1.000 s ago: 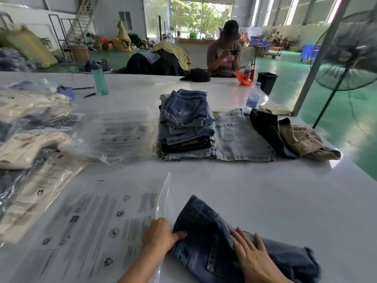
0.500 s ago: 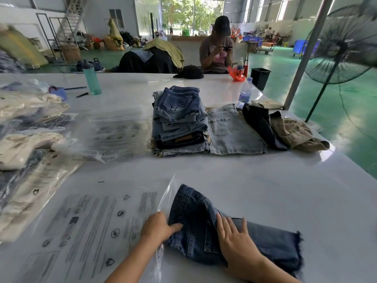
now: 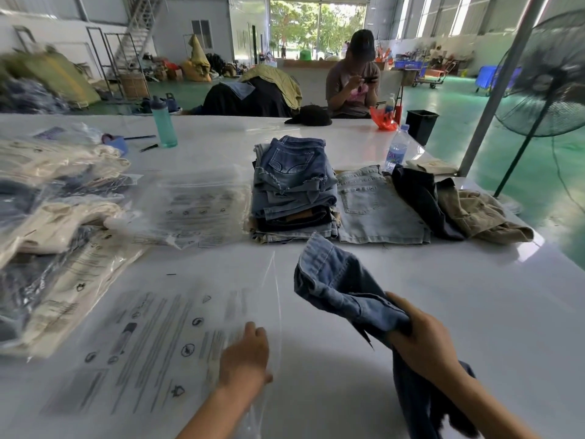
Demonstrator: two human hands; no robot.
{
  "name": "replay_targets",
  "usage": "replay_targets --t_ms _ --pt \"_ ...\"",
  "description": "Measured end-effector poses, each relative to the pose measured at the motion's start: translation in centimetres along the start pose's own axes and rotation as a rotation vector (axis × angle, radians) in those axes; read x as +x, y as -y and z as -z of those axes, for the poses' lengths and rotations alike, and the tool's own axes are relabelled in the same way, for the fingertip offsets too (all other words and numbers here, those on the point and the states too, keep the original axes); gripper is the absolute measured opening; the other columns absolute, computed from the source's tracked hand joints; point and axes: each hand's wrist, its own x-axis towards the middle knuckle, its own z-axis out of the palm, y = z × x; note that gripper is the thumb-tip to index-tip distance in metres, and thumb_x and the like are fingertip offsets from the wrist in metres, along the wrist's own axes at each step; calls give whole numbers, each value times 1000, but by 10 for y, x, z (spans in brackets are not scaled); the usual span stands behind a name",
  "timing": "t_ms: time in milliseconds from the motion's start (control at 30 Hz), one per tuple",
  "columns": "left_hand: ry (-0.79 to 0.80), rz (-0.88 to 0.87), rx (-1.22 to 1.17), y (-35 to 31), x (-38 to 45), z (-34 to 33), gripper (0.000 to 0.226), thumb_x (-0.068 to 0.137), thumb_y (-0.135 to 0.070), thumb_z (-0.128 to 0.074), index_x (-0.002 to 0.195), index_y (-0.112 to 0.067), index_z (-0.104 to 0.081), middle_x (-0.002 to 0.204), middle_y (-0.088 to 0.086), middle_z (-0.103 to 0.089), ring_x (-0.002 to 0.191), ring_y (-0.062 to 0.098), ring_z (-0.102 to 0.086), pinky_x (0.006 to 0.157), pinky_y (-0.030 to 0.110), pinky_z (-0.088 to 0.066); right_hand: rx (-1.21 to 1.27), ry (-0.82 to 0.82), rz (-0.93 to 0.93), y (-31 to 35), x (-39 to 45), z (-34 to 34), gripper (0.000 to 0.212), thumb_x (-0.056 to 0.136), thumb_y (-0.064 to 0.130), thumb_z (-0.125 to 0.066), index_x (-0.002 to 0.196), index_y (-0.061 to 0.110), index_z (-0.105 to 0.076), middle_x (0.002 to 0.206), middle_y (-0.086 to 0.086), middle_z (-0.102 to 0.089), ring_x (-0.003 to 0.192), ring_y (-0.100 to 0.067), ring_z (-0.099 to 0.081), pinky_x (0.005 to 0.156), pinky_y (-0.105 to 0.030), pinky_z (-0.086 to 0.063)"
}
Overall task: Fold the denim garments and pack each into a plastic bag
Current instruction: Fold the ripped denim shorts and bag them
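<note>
Denim shorts (image 3: 342, 289), dark blue, hang bunched from the right hand (image 3: 424, 340), whose fingers are curled tight round the cloth — the far end lifted clear of the white table (image 3: 459, 312). The left hand (image 3: 243, 356) rests on the open edge of a clear printed plastic bag (image 3: 152, 343) lying flat just beside the shorts; whether it pinches the film or only presses it I cannot tell. The step looks like bagging: next the mouth needs opening and the shorts fed in without losing their fold. Further back sit a stack of folded denim (image 3: 294, 191), loose garments to its right, spare bags (image 3: 196, 207) and packed ones (image 3: 53, 217) at left — all in a big hall with a green floor and a standing fan (image 3: 550, 74).
</note>
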Motion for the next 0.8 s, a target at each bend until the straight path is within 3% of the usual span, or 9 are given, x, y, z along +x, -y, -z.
replay_targets --t_ms 100,200,267,333,400,500,600,733,800 --pt "-89 -47 -273 -3 -3 -1 63 74 -44 -75 121 -20 -41 122 -4 -38 100 18 -58 80 27 -44 -3 73 82 20 -4 -9 60 76 16 -75 133 17 -55 122 -4 -66 110 -28 -63 80 -32 -47" --pt "-265 -68 -572 4 -8 12 42 83 -22 -70 120 -17 -50 120 -2 -51 89 4 -52 73 5 -42 -286 261 163 29 -2 -23 60 86 29 -59 142 23 -39 130 1 -58 110 -26 -60 79 -31 -46" --pt "-349 -25 -539 11 -10 23 37 90 -9 -57 126 -14 -49 124 0 -52 87 -1 -47 71 2 -37 -494 305 252 31 -3 -21 69 70 35 -75 131 12 -52 106 -4 -66 82 -22 -68 56 -27 -45" --pt "-381 -4 -447 14 -14 31 44 93 -5 -46 136 -14 -40 131 0 -46 88 2 -49 71 7 -37 -611 280 316 28 -7 -23 73 30 29 -92 96 4 -73 65 -3 -63 45 -18 -60 32 -23 -36" --pt "-352 -28 -335 8 -20 37 52 91 0 -42 140 -15 -33 133 1 -40 78 6 -48 66 14 -40 -609 215 350 27 -9 -24 70 19 21 -92 84 3 -74 55 -5 -58 37 -18 -55 27 -22 -33" --pt "-251 -57 -169 -11 -24 43 67 83 4 -44 144 -15 -22 146 8 -22 82 18 -59 62 21 -41 -612 218 355 43 -13 -23 74 19 22 -91 88 3 -75 58 -4 -60 40 -18 -57 29 -21 -33" --pt "-206 -103 -105 -30 -27 45 77 83 0 -44 150 -11 -8 159 8 1 108 26 -60 79 30 -48 -572 245 344 69 -19 -24 73 25 28 -89 93 7 -74 62 -3 -61 44 -15 -59 31 -20 -35" --pt "-171 -197 -36 -38 -29 49 78 86 -3 -44 151 -8 -2 160 9 4 113 23 -59 87 31 -51 -499 364 405 91 -9 -44 53 84 29 -56 132 12 -41 115 -5 -57 98 -25 -62 64 -32 -39" --pt "-167 -197 -64 -34 -27 51 78 86 -1 -41 152 -12 -2 160 4 3 123 23 -52 95 31 -46 -447 418 369 104 1 -61 47 93 27 -45 137 13 -35 125 -7 -52 106 -30 -57 72 -37 -40"
